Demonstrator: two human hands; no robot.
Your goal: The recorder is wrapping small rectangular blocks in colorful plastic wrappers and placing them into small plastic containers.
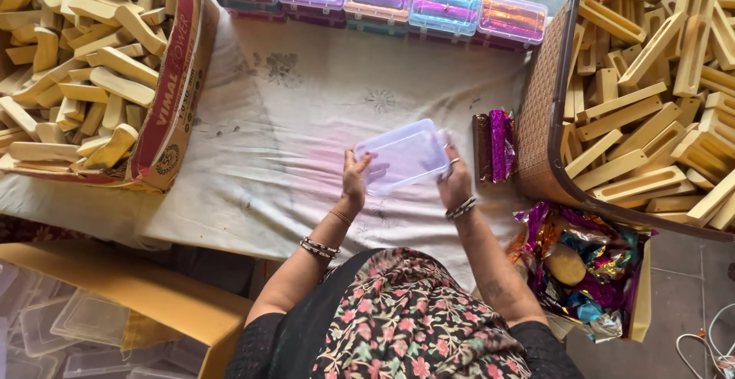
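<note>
Both hands are on a clear plastic box held mid-frame above the cloth-covered desk: left hand fingers grip its lower left edge, right hand fingers clamp the right edge. Open cloth spreads to the upper left of the box. Just right of it lie foil-wrapped bars, tight against the basket. A carton of yellow blocks hems in the left, and filled boxes line the top edge.
</note>
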